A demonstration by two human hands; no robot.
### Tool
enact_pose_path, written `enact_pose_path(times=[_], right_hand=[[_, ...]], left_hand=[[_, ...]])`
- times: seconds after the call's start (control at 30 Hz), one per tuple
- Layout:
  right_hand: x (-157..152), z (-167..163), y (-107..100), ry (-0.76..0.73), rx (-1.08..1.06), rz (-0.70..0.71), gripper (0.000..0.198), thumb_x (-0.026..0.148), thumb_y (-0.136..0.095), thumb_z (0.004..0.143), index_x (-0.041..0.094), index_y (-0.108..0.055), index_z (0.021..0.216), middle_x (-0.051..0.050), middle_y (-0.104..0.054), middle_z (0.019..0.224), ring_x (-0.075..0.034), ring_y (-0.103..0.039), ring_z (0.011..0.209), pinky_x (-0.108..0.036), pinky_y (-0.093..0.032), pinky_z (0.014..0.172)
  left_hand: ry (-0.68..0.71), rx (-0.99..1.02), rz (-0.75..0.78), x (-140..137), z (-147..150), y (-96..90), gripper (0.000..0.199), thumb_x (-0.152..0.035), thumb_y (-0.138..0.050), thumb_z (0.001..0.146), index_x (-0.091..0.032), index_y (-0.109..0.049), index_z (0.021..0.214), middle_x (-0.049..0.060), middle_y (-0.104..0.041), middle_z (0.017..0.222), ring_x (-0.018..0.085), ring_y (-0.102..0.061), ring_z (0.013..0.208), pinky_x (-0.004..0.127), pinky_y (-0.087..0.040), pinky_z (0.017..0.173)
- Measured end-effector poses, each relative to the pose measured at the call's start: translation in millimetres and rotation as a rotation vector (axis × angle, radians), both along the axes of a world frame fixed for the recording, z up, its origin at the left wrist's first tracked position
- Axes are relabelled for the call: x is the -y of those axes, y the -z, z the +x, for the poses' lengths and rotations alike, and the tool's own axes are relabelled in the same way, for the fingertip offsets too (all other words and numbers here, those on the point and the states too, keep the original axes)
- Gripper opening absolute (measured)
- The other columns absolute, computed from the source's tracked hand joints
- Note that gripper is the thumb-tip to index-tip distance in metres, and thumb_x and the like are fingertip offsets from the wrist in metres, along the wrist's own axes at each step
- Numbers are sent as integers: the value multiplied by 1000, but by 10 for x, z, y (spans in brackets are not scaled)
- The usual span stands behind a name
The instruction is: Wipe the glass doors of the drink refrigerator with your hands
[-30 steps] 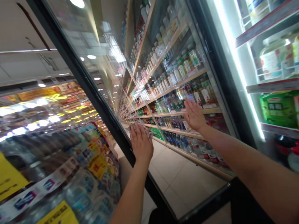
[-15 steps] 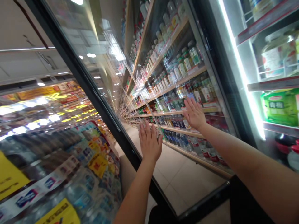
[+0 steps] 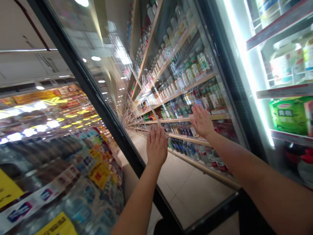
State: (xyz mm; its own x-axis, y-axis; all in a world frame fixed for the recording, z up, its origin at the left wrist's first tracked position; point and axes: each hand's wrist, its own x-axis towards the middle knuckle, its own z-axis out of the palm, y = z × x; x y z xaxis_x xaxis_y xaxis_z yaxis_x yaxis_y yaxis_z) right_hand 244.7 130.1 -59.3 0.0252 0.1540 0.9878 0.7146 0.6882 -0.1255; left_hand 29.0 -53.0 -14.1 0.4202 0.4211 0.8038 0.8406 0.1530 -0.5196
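A tall glass fridge door [image 3: 171, 182] with a black frame [image 3: 102, 104] stands swung outward in front of me. My left hand [image 3: 156, 147] is raised against its pane near the middle, fingers stretched upward and holding nothing. Higher and to the right, my right hand [image 3: 201, 122] is also raised to the glass, fingers extended and slightly spread. Both palms face away from me and seem to touch the pane. Rows of bottles [image 3: 188, 76] on shelves show in the glass; whether reflected or seen through it, I cannot tell.
On the right, a lit fridge [image 3: 281, 91] holds bottles and a green pack [image 3: 287, 117]. To the left, wrapped bottled drinks [image 3: 80, 209] are stacked with yellow price signs [image 3: 57, 225]. Pale floor tiles [image 3: 186, 186] show behind the glass.
The view has shifted slightly, so the fridge and stacked drinks appear a little further left. Both hands stay flat at the glass; the left hand's fingers look closer together.
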Motion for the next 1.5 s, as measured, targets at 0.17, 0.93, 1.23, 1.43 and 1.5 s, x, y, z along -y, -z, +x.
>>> enact_pose_path(times=[0.17, 0.93, 1.23, 1.43, 1.5], right_hand=[[12, 7, -3, 0, 2, -17, 64, 43, -31, 104, 19, -17, 162, -10, -31, 164, -27, -23, 154, -53, -26, 122], [24, 25, -17, -8, 10, -22, 64, 44, -27, 104, 16, -22, 161, -12, -31, 164, -27, -20, 155, -52, -24, 123], [28, 22, -21, -1, 11, -49, 63, 43, -28, 103, 18, -21, 161, -11, -30, 164, -26, -20, 155, -52, -24, 123], [34, 32, -20, -15, 13, -68, 64, 43, -28, 102, 19, -19, 161, -10, -28, 166, -26, -19, 155, -53, -22, 124], [33, 33, -22, -16, 12, -66, 64, 43, -27, 103, 19, -19, 161, -10, -28, 166, -27, -19, 155, -53, -22, 124]], left_hand=[[71, 251, 170, -20, -128, -477, 67, -32, -42, 101, -2, -22, 158, 22, -20, 164, 32, -8, 155, 52, -16, 127], [123, -57, -64, -304, 366, 238, 56, -25, -43, 101, -5, -35, 153, 16, -33, 161, 29, -16, 154, 49, -28, 125], [74, 92, 33, -164, 102, -296, 59, -29, -40, 102, -10, -31, 157, 14, -27, 163, 27, -17, 155, 47, -14, 128], [98, 276, 104, -128, 62, -462, 62, -29, -40, 100, -7, -29, 157, 17, -23, 164, 30, -11, 156, 52, -12, 128], [111, 261, 109, -157, 93, -382, 60, -29, -39, 101, -8, -30, 157, 17, -26, 163, 29, -12, 155, 51, -14, 127]])
